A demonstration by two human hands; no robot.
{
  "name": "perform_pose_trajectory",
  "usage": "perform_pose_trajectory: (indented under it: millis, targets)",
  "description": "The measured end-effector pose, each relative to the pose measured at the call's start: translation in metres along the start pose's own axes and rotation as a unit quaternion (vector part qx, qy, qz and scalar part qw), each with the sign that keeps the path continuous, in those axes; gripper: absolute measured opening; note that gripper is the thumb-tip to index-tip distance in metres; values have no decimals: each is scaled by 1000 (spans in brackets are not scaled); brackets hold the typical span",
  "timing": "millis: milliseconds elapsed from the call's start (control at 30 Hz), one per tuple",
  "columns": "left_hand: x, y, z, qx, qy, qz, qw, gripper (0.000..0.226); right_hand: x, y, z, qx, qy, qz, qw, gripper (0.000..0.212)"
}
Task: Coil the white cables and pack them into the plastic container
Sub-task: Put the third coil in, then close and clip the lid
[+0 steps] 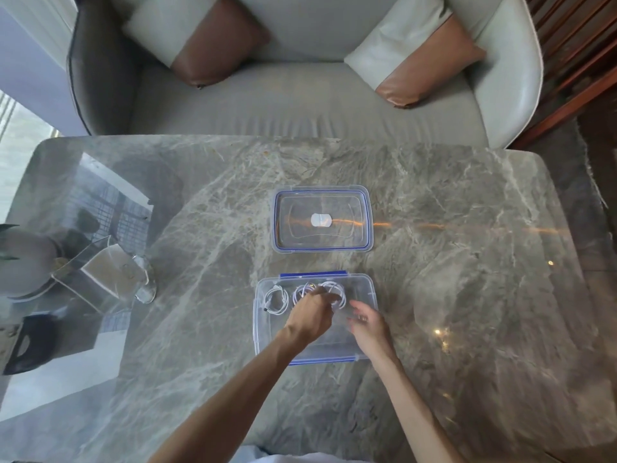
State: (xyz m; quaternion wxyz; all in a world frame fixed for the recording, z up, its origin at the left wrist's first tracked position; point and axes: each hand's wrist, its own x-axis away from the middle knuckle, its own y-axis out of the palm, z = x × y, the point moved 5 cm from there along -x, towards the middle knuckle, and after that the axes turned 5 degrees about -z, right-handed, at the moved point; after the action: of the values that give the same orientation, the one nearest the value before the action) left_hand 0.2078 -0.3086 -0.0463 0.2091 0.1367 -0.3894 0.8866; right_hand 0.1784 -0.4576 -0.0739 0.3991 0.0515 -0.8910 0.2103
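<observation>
A clear plastic container (369, 292) with blue clips sits open on the marble table, near me. Three coiled white cables lie along its far side: one at the left (275, 299), one in the middle (301, 291), one at the right (335, 292). My left hand (310, 315) reaches into the container, its fingers closed around the right coil, partly hiding the middle one. My right hand (367, 324) hovers over the container's right half, fingers spread and holding nothing. The clear lid (322, 219) lies flat beyond the container.
A clear acrylic stand (100, 275) and a plant pot (26, 262) stand at the table's left edge, with a dark object (30, 342) below them. A grey armchair (300, 95) with two cushions faces the far edge.
</observation>
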Motion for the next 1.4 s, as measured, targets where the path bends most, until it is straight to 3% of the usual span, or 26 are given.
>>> perform_pose_trajectory:
  millis: [100, 167, 267, 367, 467, 567, 733, 933, 1033, 1133, 1200, 1267, 1300, 1400]
  targets:
    - [5, -36, 4, 35, 20, 69, 997, 30, 0, -29, -41, 14, -54, 50, 997, 26]
    - [-5, -74, -5, 78, -1, 159, 984, 26, -21, -51, -82, 36, -100, 85, 991, 24]
    - [-43, -128, -40, 121, -103, 256, 953, 27, -73, -76, -134, 79, -109, 138, 981, 25]
    - [-82, -149, -89, 119, -272, 224, 928, 38, -125, -81, -149, 145, -40, 137, 979, 24]
    - [-100, -140, -121, 113, -333, 140, 925, 41, -161, -67, -140, 161, 7, 76, 984, 20]
    - [-109, -122, -123, 214, -298, 93, 926, 45, -176, -56, -133, 116, 12, 60, 991, 32]
    - [-111, -125, -119, 329, -291, 101, 893, 20, -168, -62, -139, 62, 9, 51, 997, 25]
    - [-85, -147, -113, 315, -322, 87, 888, 14, -129, -66, -161, 75, 7, 22, 997, 26]
    - [-60, -158, -96, 414, -287, 123, 855, 30, -107, -64, -173, -86, 10, 1, 996, 29]
    - [-29, -188, -72, 561, -174, 178, 790, 48, -80, -79, -194, -317, -39, -30, 947, 52]
    - [-1, -202, -62, 607, -122, 181, 764, 46, -52, -94, -201, -412, -80, -50, 906, 32]
    - [28, -197, -57, 559, -120, 170, 802, 44, -17, -104, -194, -408, -114, -67, 903, 7]
    - [43, -186, -57, 539, -125, 176, 814, 45, -3, -104, -185, -386, -126, -76, 911, 11]
    - [87, -137, -56, 545, -124, 232, 796, 54, 30, -85, -140, -332, -142, -75, 930, 24]
